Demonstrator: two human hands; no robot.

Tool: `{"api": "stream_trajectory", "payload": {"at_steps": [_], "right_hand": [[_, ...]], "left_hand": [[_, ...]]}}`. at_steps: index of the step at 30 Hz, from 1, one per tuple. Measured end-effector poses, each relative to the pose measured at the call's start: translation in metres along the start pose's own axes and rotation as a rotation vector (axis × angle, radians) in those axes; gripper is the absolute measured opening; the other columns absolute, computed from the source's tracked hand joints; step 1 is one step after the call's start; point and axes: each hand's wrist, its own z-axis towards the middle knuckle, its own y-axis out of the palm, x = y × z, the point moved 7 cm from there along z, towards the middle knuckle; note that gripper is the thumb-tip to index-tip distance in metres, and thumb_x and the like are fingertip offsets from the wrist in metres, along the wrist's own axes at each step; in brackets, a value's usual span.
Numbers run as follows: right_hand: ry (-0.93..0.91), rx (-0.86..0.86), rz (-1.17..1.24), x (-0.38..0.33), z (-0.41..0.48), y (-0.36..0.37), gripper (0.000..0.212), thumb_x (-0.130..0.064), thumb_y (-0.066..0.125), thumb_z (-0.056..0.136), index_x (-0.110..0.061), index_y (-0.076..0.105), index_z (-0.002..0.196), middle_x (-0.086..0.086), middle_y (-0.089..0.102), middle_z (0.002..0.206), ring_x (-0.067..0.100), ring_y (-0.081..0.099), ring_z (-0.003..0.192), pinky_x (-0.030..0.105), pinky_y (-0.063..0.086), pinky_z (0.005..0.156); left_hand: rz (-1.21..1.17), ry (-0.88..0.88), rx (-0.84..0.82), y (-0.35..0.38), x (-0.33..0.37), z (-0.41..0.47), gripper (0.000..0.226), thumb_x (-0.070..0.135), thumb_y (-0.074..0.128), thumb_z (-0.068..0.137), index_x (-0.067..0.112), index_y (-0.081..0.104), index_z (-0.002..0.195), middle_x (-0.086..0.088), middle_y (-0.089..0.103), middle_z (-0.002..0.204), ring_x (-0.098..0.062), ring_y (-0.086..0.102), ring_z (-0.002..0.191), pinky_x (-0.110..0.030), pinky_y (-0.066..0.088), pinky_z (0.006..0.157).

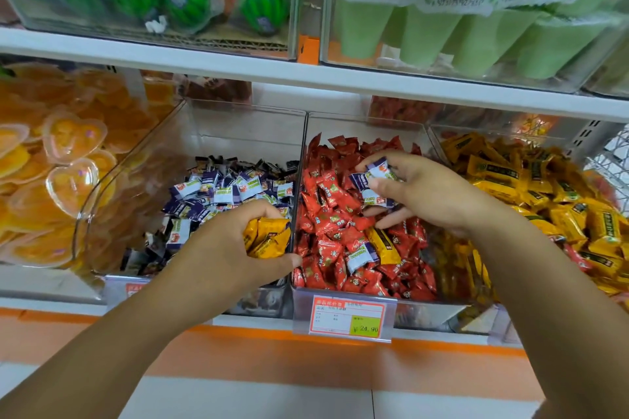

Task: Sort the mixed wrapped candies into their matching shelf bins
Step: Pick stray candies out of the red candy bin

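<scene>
Three clear bins stand side by side on the shelf. The left bin [238,119] holds purple-and-white candies [218,190]. In the middle bin [367,124] lie red candies [326,214], with a stray yellow candy [383,243] and a stray purple-and-white candy [362,257] among them. The right bin [483,133] is full of yellow candies [531,194]. My left hand [221,252] grips a bunch of yellow candies [267,236] beside the divider between the left and middle bins. Over the middle bin, my right hand [418,194] holds several purple-and-white candies [374,180].
A bin of orange heart-shaped jelly cups [61,160] sits at far left. The upper shelf [238,61] carries bins of green watermelon-shaped sweets [190,0] and green tubes [442,37]. A price tag [347,318] hangs on the middle bin's front.
</scene>
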Motion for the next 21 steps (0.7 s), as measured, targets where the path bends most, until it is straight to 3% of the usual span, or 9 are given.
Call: {"api": "stream_trajectory", "payload": {"at_steps": [5,8,11,15,21], "right_hand": [[-0.059,-0.031,0.075,-0.006,-0.002,0.003,0.021,-0.016,0.051,0.099,-0.024,0.058,0.117,0.003,0.062,0.112,0.025,0.073,0.077,0.028,0.055,0.048],[-0.089,-0.02,0.011,-0.008,-0.001,0.005,0.021,-0.014,0.052,0.098,-0.025,0.06,0.114,0.002,0.062,0.107,0.021,0.067,0.06,0.025,0.046,0.04],[-0.073,-0.015,0.031,-0.007,0.001,0.007,0.02,-0.011,0.051,0.099,-0.023,0.06,0.111,0.009,0.061,0.101,0.019,0.065,0.062,0.026,0.051,0.049],[-0.059,-0.049,0.023,-0.004,0.004,0.013,0.021,-0.01,0.052,0.098,-0.023,0.063,0.109,0.014,0.064,0.099,0.022,0.071,0.082,0.034,0.059,0.073],[-0.071,-0.059,0.357,-0.011,0.005,0.018,0.024,0.0,0.051,0.096,-0.012,0.062,0.113,0.019,0.068,0.097,0.032,0.072,0.086,0.027,0.058,0.066]], "left_hand": [[0.016,0.013,0.007,-0.003,-0.002,0.0,0.028,0.04,0.079,0.071,0.032,0.056,0.085,-0.007,0.053,0.07,-0.005,0.043,0.047,-0.012,0.039,0.047],[0.012,0.036,0.005,-0.003,0.001,-0.001,0.027,0.036,0.079,0.073,0.028,0.055,0.081,0.002,0.053,0.063,-0.004,0.044,0.046,-0.009,0.038,0.047],[0.01,0.04,0.007,-0.004,-0.001,-0.001,0.027,0.037,0.08,0.073,0.031,0.054,0.079,0.009,0.05,0.057,-0.004,0.042,0.044,-0.01,0.038,0.047],[0.027,0.047,0.018,-0.007,-0.005,-0.001,0.027,0.038,0.079,0.073,0.03,0.055,0.081,0.008,0.05,0.06,-0.005,0.043,0.046,-0.011,0.039,0.049],[0.012,0.054,0.004,-0.008,-0.004,-0.001,0.027,0.035,0.079,0.074,0.029,0.053,0.076,0.012,0.046,0.053,-0.006,0.04,0.045,-0.012,0.037,0.048]]}}
